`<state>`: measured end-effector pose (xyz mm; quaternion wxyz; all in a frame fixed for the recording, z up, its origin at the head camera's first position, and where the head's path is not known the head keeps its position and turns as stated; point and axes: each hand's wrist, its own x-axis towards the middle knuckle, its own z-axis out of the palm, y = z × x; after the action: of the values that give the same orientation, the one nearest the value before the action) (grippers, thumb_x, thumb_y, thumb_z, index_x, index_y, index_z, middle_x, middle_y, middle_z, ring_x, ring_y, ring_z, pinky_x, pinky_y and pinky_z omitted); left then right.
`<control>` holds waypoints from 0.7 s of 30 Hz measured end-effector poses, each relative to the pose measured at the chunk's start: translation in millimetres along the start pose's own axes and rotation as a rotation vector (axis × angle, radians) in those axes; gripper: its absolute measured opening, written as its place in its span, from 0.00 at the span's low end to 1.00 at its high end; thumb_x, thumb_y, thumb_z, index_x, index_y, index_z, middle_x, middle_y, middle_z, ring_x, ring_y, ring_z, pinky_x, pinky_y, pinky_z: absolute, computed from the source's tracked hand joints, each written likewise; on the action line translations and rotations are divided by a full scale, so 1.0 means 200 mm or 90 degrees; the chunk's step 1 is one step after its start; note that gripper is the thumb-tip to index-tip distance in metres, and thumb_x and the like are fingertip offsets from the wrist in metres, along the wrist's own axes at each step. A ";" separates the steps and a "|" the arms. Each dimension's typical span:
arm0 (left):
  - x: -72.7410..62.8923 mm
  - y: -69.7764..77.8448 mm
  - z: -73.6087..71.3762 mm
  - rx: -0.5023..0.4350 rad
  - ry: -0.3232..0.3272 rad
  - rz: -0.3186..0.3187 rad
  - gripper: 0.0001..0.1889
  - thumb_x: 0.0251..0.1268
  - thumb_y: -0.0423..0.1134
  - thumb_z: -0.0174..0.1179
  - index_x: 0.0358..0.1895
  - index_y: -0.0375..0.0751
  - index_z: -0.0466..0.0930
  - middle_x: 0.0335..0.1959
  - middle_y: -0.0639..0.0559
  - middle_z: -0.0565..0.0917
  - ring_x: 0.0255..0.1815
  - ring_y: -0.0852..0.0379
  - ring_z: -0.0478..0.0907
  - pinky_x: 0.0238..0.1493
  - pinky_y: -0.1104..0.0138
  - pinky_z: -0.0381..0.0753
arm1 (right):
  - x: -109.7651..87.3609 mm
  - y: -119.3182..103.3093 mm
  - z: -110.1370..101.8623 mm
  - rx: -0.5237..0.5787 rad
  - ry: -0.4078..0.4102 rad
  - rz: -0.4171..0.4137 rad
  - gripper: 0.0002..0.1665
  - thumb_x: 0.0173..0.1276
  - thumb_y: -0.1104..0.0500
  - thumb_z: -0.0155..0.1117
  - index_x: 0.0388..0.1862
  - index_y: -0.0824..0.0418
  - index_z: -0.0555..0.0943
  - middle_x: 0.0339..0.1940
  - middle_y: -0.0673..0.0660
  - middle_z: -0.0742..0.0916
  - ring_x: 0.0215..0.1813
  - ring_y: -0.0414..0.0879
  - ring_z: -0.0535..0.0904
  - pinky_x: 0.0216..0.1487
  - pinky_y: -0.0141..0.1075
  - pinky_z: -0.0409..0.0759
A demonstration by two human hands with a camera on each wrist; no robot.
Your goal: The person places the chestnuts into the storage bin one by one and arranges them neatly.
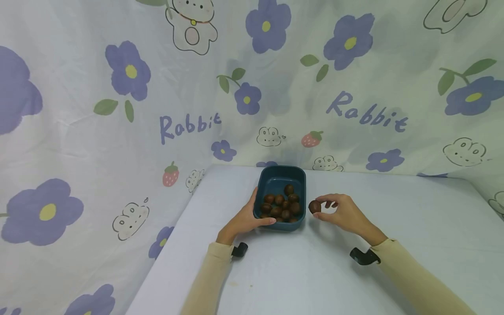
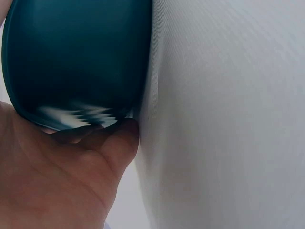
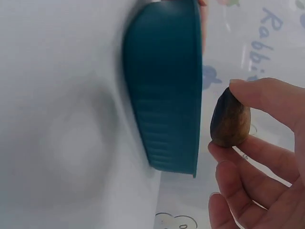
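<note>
A dark teal plastic container stands on the table, with several brown chestnuts gathered toward its near end. My left hand grips the container's near left corner, thumb over the front rim and fingers along the left side. The left wrist view shows that hand against the container wall. Just outside the container's right rim, my right hand pinches one chestnut between thumb and fingertips. In the right wrist view this chestnut is held above the tabletop, apart from the container.
A white cloth covers the table. Behind it and at the left hangs a white curtain printed with purple flowers and rabbits. Black wrist mounts sit at both sleeve cuffs.
</note>
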<state>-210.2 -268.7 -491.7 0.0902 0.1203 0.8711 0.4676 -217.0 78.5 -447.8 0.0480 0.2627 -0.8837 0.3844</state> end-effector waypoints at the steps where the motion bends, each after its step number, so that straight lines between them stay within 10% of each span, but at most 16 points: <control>1: 0.00 0.00 0.00 0.000 0.001 0.001 0.73 0.49 0.71 0.74 0.85 0.56 0.26 0.88 0.53 0.40 0.88 0.42 0.45 0.82 0.37 0.51 | 0.02 0.00 0.00 0.005 -0.001 -0.001 0.24 0.58 0.53 0.83 0.52 0.60 0.89 0.48 0.54 0.92 0.44 0.53 0.83 0.48 0.47 0.85; 21: -0.02 0.01 -0.01 0.006 0.001 0.004 0.72 0.50 0.71 0.73 0.85 0.59 0.25 0.88 0.52 0.41 0.87 0.41 0.46 0.82 0.36 0.53 | 0.36 0.02 0.09 0.037 -0.007 0.025 0.30 0.61 0.50 0.81 0.56 0.66 0.86 0.51 0.62 0.92 0.47 0.57 0.85 0.44 0.35 0.80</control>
<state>-207.2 -269.5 -489.4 0.0880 0.1229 0.8730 0.4638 -279.4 37.6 -442.6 0.0279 0.2491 -0.8772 0.4094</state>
